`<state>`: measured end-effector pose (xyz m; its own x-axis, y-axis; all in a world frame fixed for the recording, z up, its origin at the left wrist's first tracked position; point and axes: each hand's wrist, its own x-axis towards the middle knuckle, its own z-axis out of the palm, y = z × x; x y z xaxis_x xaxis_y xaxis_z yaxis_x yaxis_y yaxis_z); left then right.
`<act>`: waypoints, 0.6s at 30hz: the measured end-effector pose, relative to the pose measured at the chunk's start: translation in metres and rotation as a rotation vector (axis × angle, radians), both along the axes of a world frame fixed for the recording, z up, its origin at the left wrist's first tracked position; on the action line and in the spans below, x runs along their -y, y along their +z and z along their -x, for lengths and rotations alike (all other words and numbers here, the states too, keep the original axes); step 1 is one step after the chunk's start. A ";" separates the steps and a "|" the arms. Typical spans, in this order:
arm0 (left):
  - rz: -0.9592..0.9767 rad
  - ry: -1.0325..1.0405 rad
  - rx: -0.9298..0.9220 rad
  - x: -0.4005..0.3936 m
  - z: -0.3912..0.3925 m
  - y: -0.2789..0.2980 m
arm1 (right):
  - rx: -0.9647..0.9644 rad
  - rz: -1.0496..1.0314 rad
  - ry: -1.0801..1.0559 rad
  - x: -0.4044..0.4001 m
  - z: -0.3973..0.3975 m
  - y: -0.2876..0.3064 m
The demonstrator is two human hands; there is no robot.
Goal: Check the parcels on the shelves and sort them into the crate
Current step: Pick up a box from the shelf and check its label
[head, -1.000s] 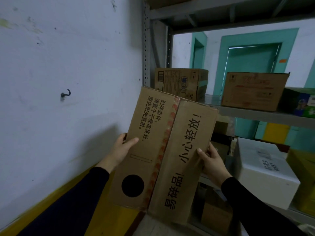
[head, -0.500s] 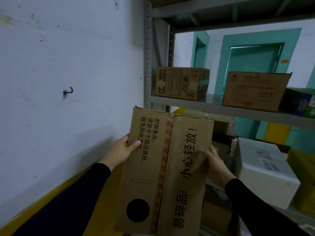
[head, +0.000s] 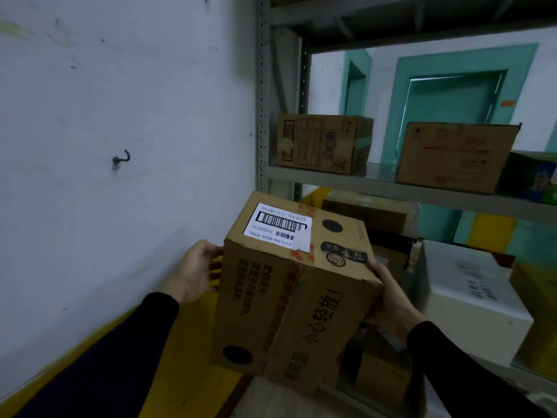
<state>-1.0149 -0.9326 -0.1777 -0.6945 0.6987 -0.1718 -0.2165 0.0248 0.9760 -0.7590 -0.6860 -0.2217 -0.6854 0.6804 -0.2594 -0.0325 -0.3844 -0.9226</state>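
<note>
Parcel (head: 289, 285) held between both hands (head: 193, 273) (head: 388, 300), fingers (head: 211, 251) curled round side edges.

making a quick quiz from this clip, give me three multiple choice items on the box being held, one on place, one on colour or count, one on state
1. Where is the white barcode label?
A. on the held cardboard box's upward face
B. on the wall
C. on the white foam box

2. How many brown cartons stand on the upper metal shelf?
A. none
B. two
C. five

3. How is the held cardboard box supported?
A. resting on the shelf
B. by one hand
C. between both hands

Answers:
1 A, the label sits on the box's top face beside a black dot.
2 B, one carton stands at the left and one further right.
3 C, the left hand and the right hand grip opposite sides.
</note>
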 end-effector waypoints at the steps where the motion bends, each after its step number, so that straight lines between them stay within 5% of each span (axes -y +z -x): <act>1: 0.001 0.027 0.015 -0.001 0.001 0.001 | -0.003 -0.015 0.008 0.000 -0.001 -0.003; 6: 0.131 -0.076 -0.134 -0.008 0.012 0.003 | -0.043 -0.078 0.049 0.008 -0.003 -0.009; 18: 0.071 -0.072 -0.337 -0.005 -0.002 -0.009 | 0.042 -0.085 -0.005 -0.001 0.005 -0.008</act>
<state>-1.0124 -0.9273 -0.1863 -0.6696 0.7427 0.0086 0.1220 0.0985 0.9876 -0.7644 -0.6848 -0.2296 -0.6718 0.7044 -0.2290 0.0056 -0.3043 -0.9526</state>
